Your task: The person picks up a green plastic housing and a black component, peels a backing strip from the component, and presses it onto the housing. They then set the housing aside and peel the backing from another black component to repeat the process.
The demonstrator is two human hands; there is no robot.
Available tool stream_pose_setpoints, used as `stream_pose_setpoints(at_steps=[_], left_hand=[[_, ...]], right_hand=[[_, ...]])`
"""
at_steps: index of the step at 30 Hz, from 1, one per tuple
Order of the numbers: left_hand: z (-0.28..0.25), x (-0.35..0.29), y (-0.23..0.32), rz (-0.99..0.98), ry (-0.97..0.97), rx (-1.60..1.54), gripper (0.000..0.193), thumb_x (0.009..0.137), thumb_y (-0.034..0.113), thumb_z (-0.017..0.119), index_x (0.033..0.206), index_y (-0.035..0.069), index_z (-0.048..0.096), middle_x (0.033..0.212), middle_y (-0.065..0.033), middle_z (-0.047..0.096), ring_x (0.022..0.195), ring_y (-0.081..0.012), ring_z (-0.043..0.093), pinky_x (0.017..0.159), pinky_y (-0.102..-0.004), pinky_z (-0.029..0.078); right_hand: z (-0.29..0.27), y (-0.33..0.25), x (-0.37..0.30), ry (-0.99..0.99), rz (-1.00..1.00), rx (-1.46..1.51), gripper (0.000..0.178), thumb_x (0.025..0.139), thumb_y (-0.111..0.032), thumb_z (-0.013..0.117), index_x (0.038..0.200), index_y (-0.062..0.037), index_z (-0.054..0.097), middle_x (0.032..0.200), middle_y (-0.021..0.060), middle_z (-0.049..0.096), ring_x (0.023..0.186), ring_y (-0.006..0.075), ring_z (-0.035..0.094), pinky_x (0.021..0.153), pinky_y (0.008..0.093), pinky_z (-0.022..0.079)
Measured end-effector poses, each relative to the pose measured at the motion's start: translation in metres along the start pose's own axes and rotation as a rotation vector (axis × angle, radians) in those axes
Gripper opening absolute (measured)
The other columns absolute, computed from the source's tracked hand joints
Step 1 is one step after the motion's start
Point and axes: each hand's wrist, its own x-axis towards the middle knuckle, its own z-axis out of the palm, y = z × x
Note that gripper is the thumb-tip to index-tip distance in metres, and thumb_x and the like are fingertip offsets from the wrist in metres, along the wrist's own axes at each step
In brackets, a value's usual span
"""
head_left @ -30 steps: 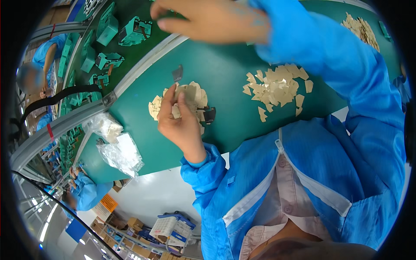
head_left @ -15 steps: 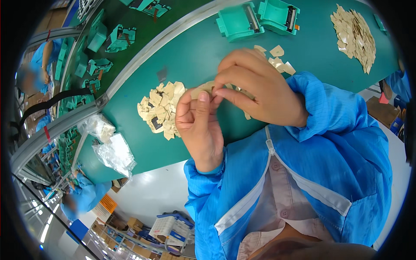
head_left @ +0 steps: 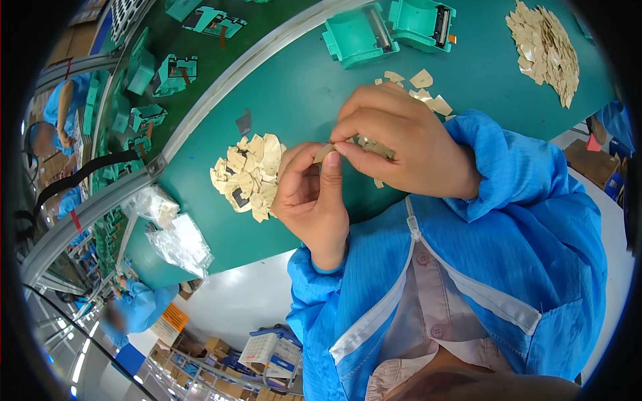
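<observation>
A small beige paper-like piece [head_left: 324,154] is pinched between the thumb and forefinger of my left hand [head_left: 309,200]. My right hand [head_left: 411,144] is closed in a pinch at the upper edge of that piece, its thumb and forefinger tips meeting there. What lies between those tips is too small to make out. Beside my left hand lies a loose pile of beige pieces [head_left: 249,170] with a few dark bits among them. More beige scraps [head_left: 421,79] are spread behind my right hand, which partly hides them. A dark grey flat piece [head_left: 244,121] rests beyond the pile.
Two green plastic housings [head_left: 358,40] with rollers stand at the back of the green table [head_left: 287,87]. A larger beige heap [head_left: 545,50] is at far right. Clear plastic bags [head_left: 179,240] lie at left. A metal rail [head_left: 234,70] separates further green parts [head_left: 175,73]. Other people work at far left.
The long curved beige strip seen between my hands is now mostly out of sight; only a small part shows. My left thumb has shifted right, toward my right fingertips. The view has shifted slightly.
</observation>
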Motion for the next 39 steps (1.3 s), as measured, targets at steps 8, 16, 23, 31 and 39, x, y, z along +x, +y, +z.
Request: stream_pose_setpoints(at_steps=[8, 16, 23, 31, 39], left_hand=[[-0.009, 0.001, 0.000, -0.084, -0.043, -0.070, 0.020, 0.093, -0.004, 0.065, 0.113, -0.005, 0.064, 0.108, -0.0120, 0.068, 0.095, -0.0164, 0.065, 0.086, -0.0296, 0.052], [-0.004, 0.003, 0.006, -0.151, 0.009, -0.161, 0.023, 0.094, -0.001, 0.065, 0.117, -0.004, 0.060, 0.105, -0.0111, 0.068, 0.091, -0.0152, 0.064, 0.083, -0.0282, 0.052], [0.002, -0.001, 0.008, -0.156, 0.000, 0.076, 0.022, 0.094, -0.001, 0.066, 0.115, -0.003, 0.059, 0.103, -0.0121, 0.068, 0.088, -0.0153, 0.066, 0.081, -0.0271, 0.054], [-0.007, 0.002, 0.001, -0.184, -0.041, -0.250, 0.020, 0.095, 0.000, 0.064, 0.114, 0.001, 0.058, 0.104, -0.0117, 0.068, 0.097, -0.0211, 0.065, 0.091, -0.0333, 0.052], [-0.007, 0.012, -0.010, -0.240, -0.010, -0.444, 0.020, 0.099, 0.011, 0.061, 0.118, 0.009, 0.057, 0.119, -0.0095, 0.064, 0.112, -0.0207, 0.060, 0.101, -0.0381, 0.046]], right_hand=[[0.003, 0.000, 0.006, -0.026, 0.178, 0.264, 0.013, 0.078, -0.008, 0.070, 0.087, -0.0046, 0.061, 0.081, 0.0068, 0.059, 0.078, 0.0236, 0.060, 0.073, 0.0353, 0.048], [-0.011, 0.007, 0.005, -0.004, 0.210, 0.266, 0.013, 0.082, -0.003, 0.068, 0.092, -0.0020, 0.060, 0.092, 0.0077, 0.058, 0.084, 0.0195, 0.057, 0.076, 0.0317, 0.046], [0.009, 0.004, 0.000, -0.011, 0.059, 0.092, 0.014, 0.089, -0.017, 0.070, 0.094, -0.0066, 0.061, 0.087, 0.0054, 0.058, 0.083, 0.0273, 0.058, 0.078, 0.0380, 0.042], [-0.003, 0.011, 0.002, -0.059, 0.269, 0.332, 0.008, 0.099, -0.010, 0.058, 0.097, -0.0028, 0.059, 0.092, 0.0084, 0.059, 0.086, 0.0216, 0.057, 0.080, 0.0330, 0.045], [-0.003, 0.011, -0.005, -0.079, 0.365, 0.421, 0.018, 0.102, -0.014, 0.054, 0.112, 0.0005, 0.060, 0.100, 0.0079, 0.059, 0.093, 0.0167, 0.057, 0.083, 0.0305, 0.046]])
